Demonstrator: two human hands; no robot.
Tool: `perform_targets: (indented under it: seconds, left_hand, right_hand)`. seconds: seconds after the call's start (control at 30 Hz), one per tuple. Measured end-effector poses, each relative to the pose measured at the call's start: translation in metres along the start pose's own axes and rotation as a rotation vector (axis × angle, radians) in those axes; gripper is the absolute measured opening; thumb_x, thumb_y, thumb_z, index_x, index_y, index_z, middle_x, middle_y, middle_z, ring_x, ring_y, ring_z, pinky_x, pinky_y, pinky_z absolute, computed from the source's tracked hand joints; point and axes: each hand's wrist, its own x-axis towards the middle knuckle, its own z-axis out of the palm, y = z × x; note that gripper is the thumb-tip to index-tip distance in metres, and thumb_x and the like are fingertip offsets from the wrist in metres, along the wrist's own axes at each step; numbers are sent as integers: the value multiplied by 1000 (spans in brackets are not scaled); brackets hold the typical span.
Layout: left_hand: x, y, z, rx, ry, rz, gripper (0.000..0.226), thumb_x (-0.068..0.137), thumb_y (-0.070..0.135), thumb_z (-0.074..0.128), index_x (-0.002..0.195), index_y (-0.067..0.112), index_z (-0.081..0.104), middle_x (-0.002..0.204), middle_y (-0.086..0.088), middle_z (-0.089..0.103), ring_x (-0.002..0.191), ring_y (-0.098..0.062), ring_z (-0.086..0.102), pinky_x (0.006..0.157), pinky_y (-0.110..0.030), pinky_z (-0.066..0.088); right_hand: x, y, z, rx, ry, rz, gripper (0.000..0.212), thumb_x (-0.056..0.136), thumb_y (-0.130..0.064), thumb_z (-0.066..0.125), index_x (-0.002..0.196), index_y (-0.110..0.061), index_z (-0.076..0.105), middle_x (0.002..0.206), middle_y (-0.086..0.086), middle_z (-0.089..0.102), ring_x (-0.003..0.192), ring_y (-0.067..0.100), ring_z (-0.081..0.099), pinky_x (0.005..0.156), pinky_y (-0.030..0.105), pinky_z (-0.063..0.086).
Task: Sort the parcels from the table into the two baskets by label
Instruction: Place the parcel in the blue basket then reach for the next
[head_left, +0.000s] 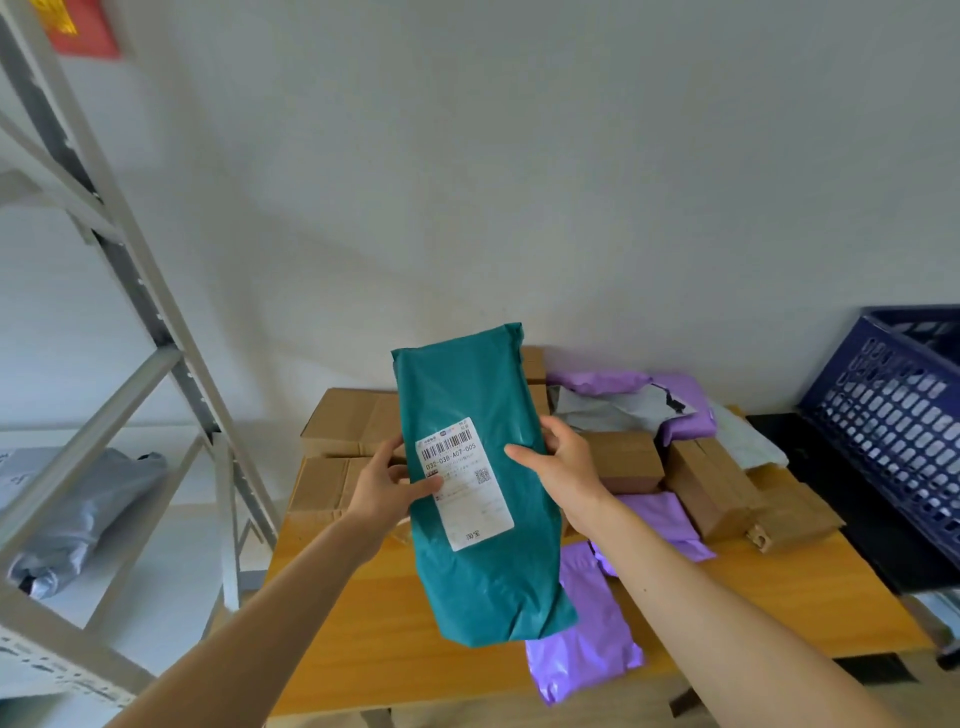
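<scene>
Left grip (387, 486) pinches teal parcel (483, 582), right grip (563, 467) clasps opposite edge; shift your thumb off label (470, 499), read before choosing basket (883, 415).

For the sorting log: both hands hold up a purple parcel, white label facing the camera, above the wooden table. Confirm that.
Wrong in one respect: the parcel is teal green, not purple. The head view shows the left hand and right hand holding it up, its white label facing the camera, above the wooden table.
</scene>
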Motion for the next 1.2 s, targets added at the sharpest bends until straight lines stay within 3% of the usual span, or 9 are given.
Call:
perform_targets:
  seconds: [0.17,0.33,0.43,0.6,0.77,0.87,1.03,1.2]
  left_hand:
    - [-2,5,0,25,-60,16,65,79,1,75,129,34,48,112,-11,65,103,-28,65,84,-50,57]
    - [-2,8,3,49,-122,13,70,79,2,75,135,31,46,111,-9,65,101,-26,65,83,-49,58]
    - [-2,10,6,74,-164,23,69,80,2,75,136,31,46,110,-8,65,98,-23,65,81,-46,58]
    - [4,11,8,127,-258,22,69,80,1,74,136,27,46,108,-10,66,99,-27,66,89,-54,54]
    - [13,15,24,210,-393,37,70,78,4,77,136,28,45,106,-9,68,99,-26,66,90,-52,54]
    - [14,14,42,253,-488,55,70,77,8,79,135,29,47,107,-6,68,99,-24,67,85,-48,57]
    - [0,9,89,239,-608,46,71,79,0,75,135,31,45,103,-11,69,96,-26,68,86,-50,56]
    - [-17,0,139,243,-713,28,67,74,-4,78,129,25,53,105,-13,71,97,-29,69,77,-39,57]
  right_hand:
    - [-9,-1,-12,-77,7,2,34,80,-1,73,96,-29,60,101,-8,70,87,0,66,68,14,52]
    - [-19,4,-17,-64,69,11,33,81,4,71,103,-19,63,98,-7,68,87,-1,63,63,10,49]
    - [-26,10,-18,-53,129,16,34,80,3,72,109,-15,64,106,-1,68,95,7,65,70,13,51]
    - [-42,17,-15,-12,247,20,33,79,5,72,100,-19,65,108,3,70,104,20,65,86,29,54]
    - [-65,17,-23,-29,386,46,37,80,4,72,115,-7,62,108,4,68,94,9,65,70,12,52]
    - [-83,17,-36,-39,469,63,35,82,1,71,115,-8,61,105,-2,67,93,5,62,66,9,49]
    - [-118,23,-65,-40,601,114,36,84,-3,72,116,-14,60,114,-2,64,103,15,60,78,18,49]
    - [-156,27,-101,-49,729,171,42,86,-10,71,125,-14,54,118,-5,57,103,12,55,89,27,51]
